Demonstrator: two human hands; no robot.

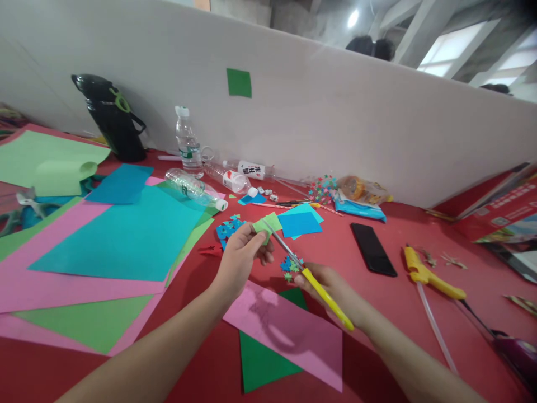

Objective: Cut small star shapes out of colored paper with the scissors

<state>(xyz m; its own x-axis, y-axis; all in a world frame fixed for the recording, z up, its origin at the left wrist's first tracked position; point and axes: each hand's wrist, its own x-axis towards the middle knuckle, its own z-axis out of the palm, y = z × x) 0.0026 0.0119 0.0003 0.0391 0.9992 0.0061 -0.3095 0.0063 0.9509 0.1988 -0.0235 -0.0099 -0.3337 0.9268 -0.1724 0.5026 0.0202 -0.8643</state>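
Note:
Pinched in my left hand [243,252] is a small piece of light green paper [273,220]. My right hand [329,288] grips a pair of yellow-handled scissors [321,291], whose blades point up and left and meet the green paper. Just below the blades lies a little pile of blue and green paper stars [289,266]. Blue paper scraps [230,226] are heaped behind my left hand, with red scraps [210,250] beside them. Blue paper squares [302,223] lie past the blades. A pink sheet [289,330] over a dark green sheet [266,364] lies under my hands.
Large coloured sheets [121,240] cover the left, near a black flask [111,120]. Plastic bottles [195,189] stand and lie along the white partition [314,112]. To the right are a phone [373,249], a yellow glue gun [432,277] with its cable, and a red box [503,207].

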